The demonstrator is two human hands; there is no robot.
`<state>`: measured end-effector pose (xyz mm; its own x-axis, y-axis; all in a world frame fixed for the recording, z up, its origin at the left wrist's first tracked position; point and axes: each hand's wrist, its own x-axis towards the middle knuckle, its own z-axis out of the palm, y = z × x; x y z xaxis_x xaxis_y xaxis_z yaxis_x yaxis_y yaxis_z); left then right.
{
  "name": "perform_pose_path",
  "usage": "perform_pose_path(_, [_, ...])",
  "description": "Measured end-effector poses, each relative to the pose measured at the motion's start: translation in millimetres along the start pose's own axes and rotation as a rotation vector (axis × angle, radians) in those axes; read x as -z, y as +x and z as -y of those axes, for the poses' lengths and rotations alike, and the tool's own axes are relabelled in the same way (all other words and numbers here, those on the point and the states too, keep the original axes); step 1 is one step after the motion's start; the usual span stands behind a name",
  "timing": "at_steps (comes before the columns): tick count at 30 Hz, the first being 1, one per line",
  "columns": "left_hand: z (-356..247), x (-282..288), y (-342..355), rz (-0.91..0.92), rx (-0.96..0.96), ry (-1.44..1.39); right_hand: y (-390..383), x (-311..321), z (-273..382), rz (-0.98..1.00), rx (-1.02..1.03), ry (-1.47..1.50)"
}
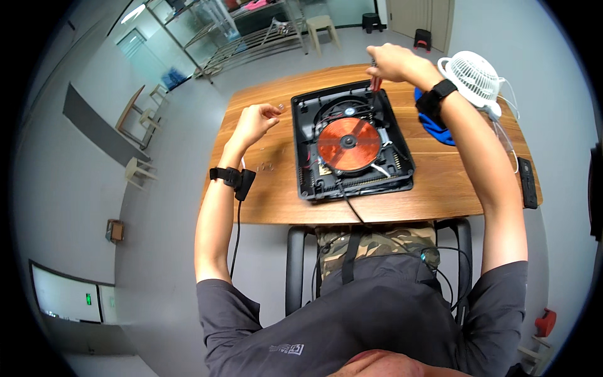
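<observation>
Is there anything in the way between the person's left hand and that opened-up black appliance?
Nothing visible blocks it. A strip of wooden table lies between the left hand and the black appliance; tiny shiny pieces show close to the hand, but they look too small to obstruct it.

We get bright, even light; a lamp glares far beyond the left fingers. Left of them, the wall bends toward blackened corners; just below the right fingers, the tool looks slightly blurred.
</observation>
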<state>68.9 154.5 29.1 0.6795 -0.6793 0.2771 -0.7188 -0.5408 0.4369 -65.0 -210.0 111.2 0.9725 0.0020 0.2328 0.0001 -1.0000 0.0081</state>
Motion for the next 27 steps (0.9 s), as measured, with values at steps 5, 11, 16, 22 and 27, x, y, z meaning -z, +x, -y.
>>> perform_pose_path(5, [30.2, 2.8, -52.5, 0.091, 0.184, 0.123, 1.4, -9.9, -12.8, -0.086, 0.066, 0.016])
perform_pose_path(11, [41.5, -1.8, -72.4, 0.170, 0.268, 0.291, 3.1, -9.9, -6.5, -0.005, -0.034, -0.012])
perform_pose_path(16, [74.3, 4.8, -94.5, 0.201, 0.327, 0.223, 1.7, -5.2, -2.9, -0.023, 0.003, -0.020])
perform_pose_path(22, [72.7, 0.2, -107.4, 0.251, 0.288, 0.202, 3.0, -9.0, -8.2, -0.050, 0.025, 0.003])
perform_pose_path(27, [58.7, 0.9, -113.1, 0.260, 0.329, 0.166, 5.0, -8.0, -6.0, -0.005, 0.006, -0.003])
